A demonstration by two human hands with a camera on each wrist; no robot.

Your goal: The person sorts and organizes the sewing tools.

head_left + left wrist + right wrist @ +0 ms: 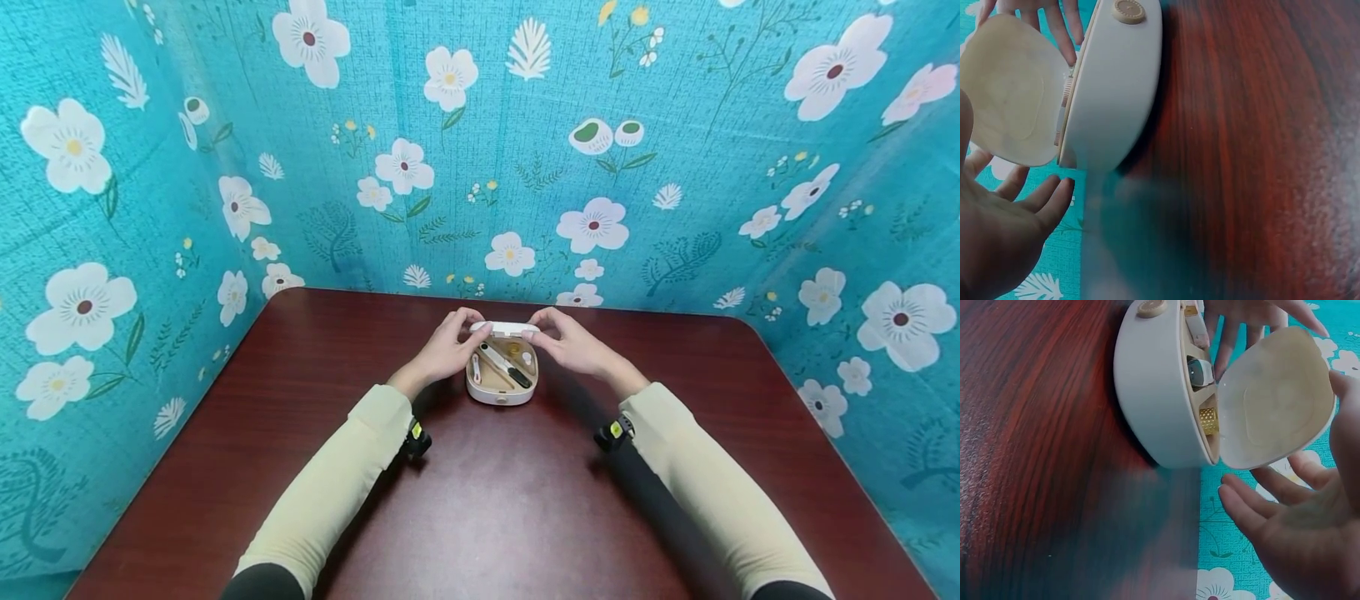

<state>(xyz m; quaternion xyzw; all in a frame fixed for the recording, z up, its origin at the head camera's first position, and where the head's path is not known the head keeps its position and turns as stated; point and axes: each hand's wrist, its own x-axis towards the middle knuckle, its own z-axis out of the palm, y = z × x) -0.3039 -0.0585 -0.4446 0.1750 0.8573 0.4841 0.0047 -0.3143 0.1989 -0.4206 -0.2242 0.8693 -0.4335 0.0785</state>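
Note:
A small white case (501, 398) with a tan inner tray rests on the table, its hinged lid (506, 328) raised at the back. My left hand (444, 348) pinches the lid's left edge, thumb in front and fingers behind. At the opposite edge, my right hand (576, 343) holds the lid the same way. The lid's pale inner face (1279, 394) shows in the right wrist view. Inside the tray lie a long white tool with a dark end (517, 377), a thin stick, a small pale item at left (476, 367) and a gold thimble (1209, 420).
The dark red wooden table (487, 508) extends all round the case. Behind it and along both sides hangs a turquoise flowered cloth (480, 167). A round tan button (1129, 10) sits on the case's front wall. Each wrist wears a small black camera (615, 433).

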